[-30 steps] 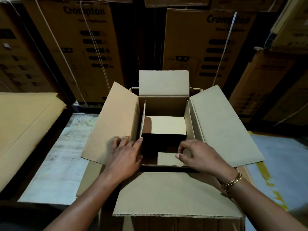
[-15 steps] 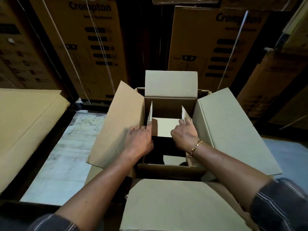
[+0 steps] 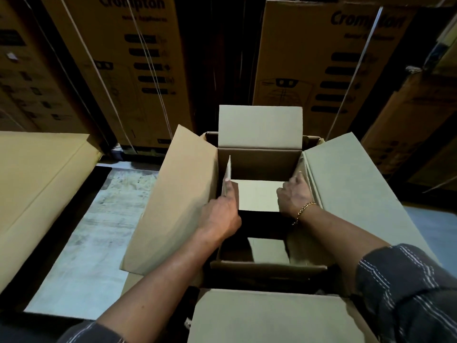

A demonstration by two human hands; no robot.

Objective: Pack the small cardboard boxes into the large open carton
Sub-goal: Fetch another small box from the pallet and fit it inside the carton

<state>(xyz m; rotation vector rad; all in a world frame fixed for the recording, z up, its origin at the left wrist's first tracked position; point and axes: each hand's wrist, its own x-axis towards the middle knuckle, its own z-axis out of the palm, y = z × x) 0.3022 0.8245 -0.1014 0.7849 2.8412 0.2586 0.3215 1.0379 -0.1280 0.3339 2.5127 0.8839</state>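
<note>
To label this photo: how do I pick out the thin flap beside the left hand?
Find the large open brown cardboard carton at centre. Inside, by its left wall, a thin pale flap stands upright at the left hand; the neighbouring panel lies flat.

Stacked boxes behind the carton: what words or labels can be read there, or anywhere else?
"Crompton": left stacked box, top edge cropped.
"Crompton": right stacked box, letters partly blurred.
Smaller print and dark bars below both names: too blurred to read.
Carton: no print visible.
</note>
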